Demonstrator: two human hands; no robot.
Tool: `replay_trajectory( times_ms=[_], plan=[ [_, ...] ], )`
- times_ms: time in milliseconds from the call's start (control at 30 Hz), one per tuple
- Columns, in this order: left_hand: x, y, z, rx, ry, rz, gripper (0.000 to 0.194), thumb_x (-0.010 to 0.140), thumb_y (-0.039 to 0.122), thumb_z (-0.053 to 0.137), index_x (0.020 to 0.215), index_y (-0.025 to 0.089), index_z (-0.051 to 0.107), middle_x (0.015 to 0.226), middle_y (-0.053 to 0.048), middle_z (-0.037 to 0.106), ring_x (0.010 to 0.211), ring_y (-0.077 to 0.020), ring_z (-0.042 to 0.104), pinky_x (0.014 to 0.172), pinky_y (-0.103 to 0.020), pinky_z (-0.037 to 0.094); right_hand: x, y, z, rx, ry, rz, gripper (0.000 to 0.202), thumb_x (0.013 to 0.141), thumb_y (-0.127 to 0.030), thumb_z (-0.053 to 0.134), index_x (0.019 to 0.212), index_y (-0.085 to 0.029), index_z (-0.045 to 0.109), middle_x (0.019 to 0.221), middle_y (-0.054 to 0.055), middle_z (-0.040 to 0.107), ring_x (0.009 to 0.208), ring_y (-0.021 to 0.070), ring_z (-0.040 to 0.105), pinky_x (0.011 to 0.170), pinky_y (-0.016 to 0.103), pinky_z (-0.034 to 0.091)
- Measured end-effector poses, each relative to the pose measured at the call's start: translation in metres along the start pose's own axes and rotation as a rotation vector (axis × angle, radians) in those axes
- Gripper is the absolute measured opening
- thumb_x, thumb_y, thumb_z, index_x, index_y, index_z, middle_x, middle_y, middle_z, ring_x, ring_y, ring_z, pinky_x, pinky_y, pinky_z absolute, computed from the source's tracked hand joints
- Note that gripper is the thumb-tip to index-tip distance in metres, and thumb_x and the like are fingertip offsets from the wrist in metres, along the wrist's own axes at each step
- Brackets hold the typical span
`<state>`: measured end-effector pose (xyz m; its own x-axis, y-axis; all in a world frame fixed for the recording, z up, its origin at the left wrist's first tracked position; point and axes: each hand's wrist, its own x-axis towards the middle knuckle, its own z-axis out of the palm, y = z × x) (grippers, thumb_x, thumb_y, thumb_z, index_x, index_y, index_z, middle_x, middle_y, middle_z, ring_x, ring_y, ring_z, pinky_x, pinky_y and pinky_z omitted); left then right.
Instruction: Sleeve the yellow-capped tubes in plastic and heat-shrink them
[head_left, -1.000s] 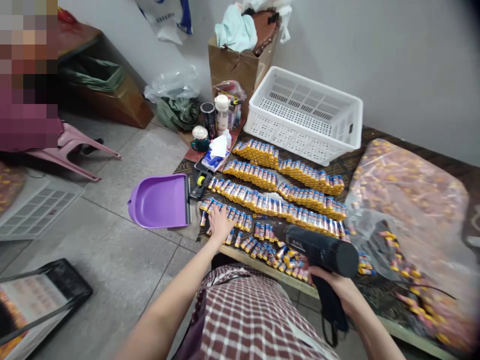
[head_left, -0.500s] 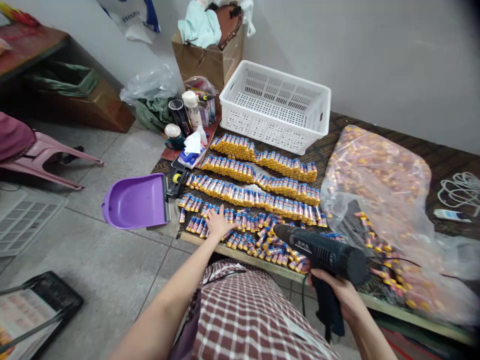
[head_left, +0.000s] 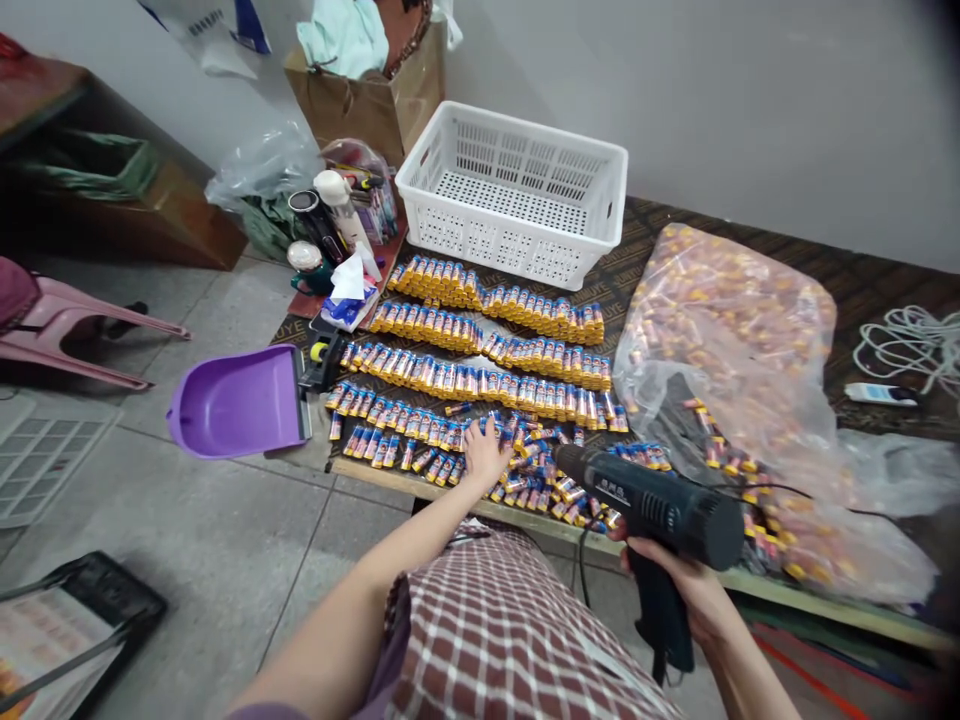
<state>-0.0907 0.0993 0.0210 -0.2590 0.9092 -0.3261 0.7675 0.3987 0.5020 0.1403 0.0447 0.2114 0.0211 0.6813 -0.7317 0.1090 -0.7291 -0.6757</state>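
Observation:
My right hand (head_left: 679,575) is wrapped round the grip of a black heat gun (head_left: 645,500), whose nozzle points left over a loose heap of small blue-and-yellow cylinders (head_left: 559,490). These look like batteries or tiny labelled tubes. Over the front rows, my left hand (head_left: 486,452) reaches down with its fingers apart, touching the cylinders near the heap's left side. Its fingertips partly cover what lies beneath. Behind it, more of the same cylinders stand in neat stacked rows (head_left: 450,375) across the dark table cover.
A white perforated crate (head_left: 510,245) stands behind the rows. On the right lies a big clear bag (head_left: 735,310) of similar cylinders, with a white cable (head_left: 907,345) beyond. Bottles, tissues (head_left: 349,300) and a tape dispenser (head_left: 322,362) line the left; a purple dustpan (head_left: 236,405) sits beside them.
My left hand has moved right along the front rows, closer to the loose heap and the nozzle. The camera view has shifted, and the heat gun stays in my right hand.

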Motion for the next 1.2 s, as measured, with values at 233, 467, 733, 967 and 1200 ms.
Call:
replay_trajectory(
  times_ms=[233,467,733,967,1200],
  plan=[
    [0.002,0.008,-0.009,-0.209,-0.005,0.072,0.065,0.077,0.028,0.054,0.137,0.016,0.031,0.148,-0.019,0.019,0.137,-0.0302,0.021,0.108,-0.043,0.024,0.021,0.006,-0.008,0.051,-0.051,0.024,0.034,0.061,-0.036,0.076,0.085,-0.015,0.068,0.071,0.005,0.067,0.056,0.0163,0.057,0.053,0.028,0.045],
    [-0.010,-0.078,-0.069,-0.238,0.197,-0.063,0.034,0.080,0.029,0.050,0.111,0.019,0.057,0.124,-0.011,0.054,0.123,-0.0229,0.044,0.104,-0.040,0.034,0.030,-0.004,0.019,-0.081,-0.199,0.007,0.030,0.064,-0.040,0.071,0.079,-0.014,0.069,0.060,0.005,0.064,0.056,0.0176,0.055,0.056,0.029,0.044],
    [-0.046,-0.177,-0.092,-0.288,0.262,-0.197,0.025,0.076,0.024,0.050,0.096,0.015,0.062,0.102,-0.011,0.066,0.100,-0.0235,0.060,0.091,-0.038,0.045,0.037,-0.022,0.061,-0.191,-0.225,-0.037,0.033,0.062,-0.041,0.070,0.078,-0.012,0.069,0.059,0.005,0.063,0.057,0.0177,0.054,0.057,0.029,0.042],
    [-0.044,-0.221,-0.096,-0.362,0.238,-0.259,0.024,0.076,0.022,0.052,0.096,0.014,0.063,0.099,-0.011,0.069,0.094,-0.0216,0.063,0.087,-0.037,0.047,0.043,-0.036,0.101,-0.251,-0.274,-0.030,0.029,0.064,-0.039,0.069,0.077,-0.013,0.069,0.069,0.006,0.066,0.059,0.0177,0.055,0.059,0.030,0.043],
    [-0.036,-0.260,-0.120,-0.399,0.257,-0.275,0.027,0.076,0.022,0.051,0.100,0.016,0.062,0.101,-0.009,0.067,0.093,-0.0201,0.063,0.088,-0.037,0.048,0.044,-0.037,0.163,-0.288,-0.331,-0.056,0.021,0.063,-0.035,0.069,0.068,-0.015,0.067,0.059,0.003,0.063,0.057,0.0171,0.055,0.061,0.030,0.043]
  ],
)
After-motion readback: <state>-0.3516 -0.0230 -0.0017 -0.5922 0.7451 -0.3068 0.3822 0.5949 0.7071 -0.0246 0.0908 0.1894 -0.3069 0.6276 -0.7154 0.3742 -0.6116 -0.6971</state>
